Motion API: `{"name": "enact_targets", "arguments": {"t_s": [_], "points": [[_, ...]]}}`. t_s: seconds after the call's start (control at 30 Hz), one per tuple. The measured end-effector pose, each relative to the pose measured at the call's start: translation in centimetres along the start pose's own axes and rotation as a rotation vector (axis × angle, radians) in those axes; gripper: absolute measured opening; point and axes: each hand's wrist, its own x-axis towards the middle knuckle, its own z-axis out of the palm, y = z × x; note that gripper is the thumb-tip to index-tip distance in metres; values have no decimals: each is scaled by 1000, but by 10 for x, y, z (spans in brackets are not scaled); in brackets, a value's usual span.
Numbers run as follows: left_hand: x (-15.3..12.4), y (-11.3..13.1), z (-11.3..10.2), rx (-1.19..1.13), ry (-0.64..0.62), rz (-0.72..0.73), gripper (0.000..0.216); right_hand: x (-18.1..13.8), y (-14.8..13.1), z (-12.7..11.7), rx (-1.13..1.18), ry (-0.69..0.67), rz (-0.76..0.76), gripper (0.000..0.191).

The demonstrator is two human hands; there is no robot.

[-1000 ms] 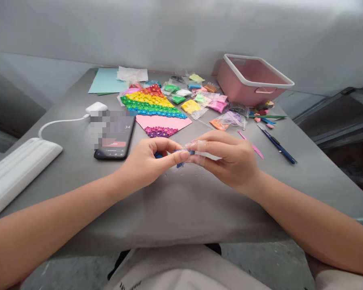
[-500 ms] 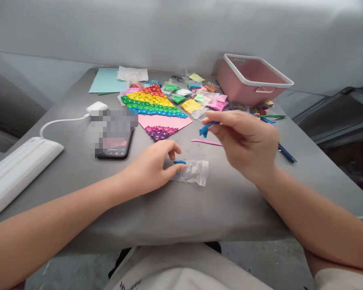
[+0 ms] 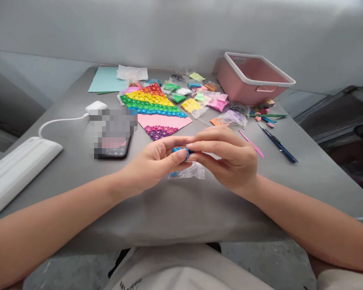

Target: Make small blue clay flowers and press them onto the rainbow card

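My left hand [image 3: 153,161] and my right hand [image 3: 228,157] meet over the grey table [image 3: 181,201], fingers pinched together on a small blue paper piece [image 3: 181,151]. A clear little plastic bag [image 3: 190,172] lies on the table just below the fingertips. Behind the hands lies a pink card [image 3: 157,110] covered with rainbow rows of paper flowers.
A phone [image 3: 113,139] lies left of the hands, with a white charger [image 3: 96,107] and a long white device [image 3: 15,169] further left. Several small bags of coloured bits [image 3: 199,98], a pink bin [image 3: 254,78], a pink stick [image 3: 250,143] and a blue tool [image 3: 276,143] lie behind and to the right.
My right hand came back down from above the table and rejoined my left hand. The left hand lifted off the plastic bag, and both now pinch the blue piece together.
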Motion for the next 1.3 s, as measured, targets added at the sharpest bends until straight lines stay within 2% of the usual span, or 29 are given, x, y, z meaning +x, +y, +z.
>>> {"name": "enact_targets", "arguments": {"t_s": [0.1,0.17,0.23,0.3,0.4,0.47,0.53,0.6,0.7,0.83,0.93,1.0,1.07,1.2,1.3], "points": [[0,1,1,-37,-8,13,38,1,4,-1,-60,-92,-77,23],[2,3,0,-63,70,32,36,5,5,-6,-90,-176,-80,36],[5,5,-2,-80,165,40,38,12,4,-16,-123,-244,-6,39],[7,8,-4,-80,247,53,47,19,2,-29,-168,-373,175,35],[9,11,-6,-39,297,80,63,25,0,-41,-244,-803,545,54],[9,12,-8,21,291,111,69,25,-1,-41,-271,-958,662,60],[8,11,-8,53,297,136,71,24,0,-37,-259,-931,679,52],[8,11,-7,22,305,149,70,22,2,-31,-198,-840,662,32],[8,11,-5,-93,329,143,58,23,6,-27,-73,-723,642,13],[11,9,-4,-194,355,135,30,24,10,-26,36,-605,717,20],[14,4,-7,-201,388,130,4,19,10,-17,3,-562,748,29],[16,0,-9,-198,406,136,26,13,11,-8,-26,-533,707,34],[17,-5,-11,-176,390,159,42,6,10,1,-22,-542,616,29],[16,-8,-11,-103,332,194,32,1,9,9,105,-550,525,7],[12,-4,-9,-110,298,196,25,5,8,6,238,-467,630,8]]}}
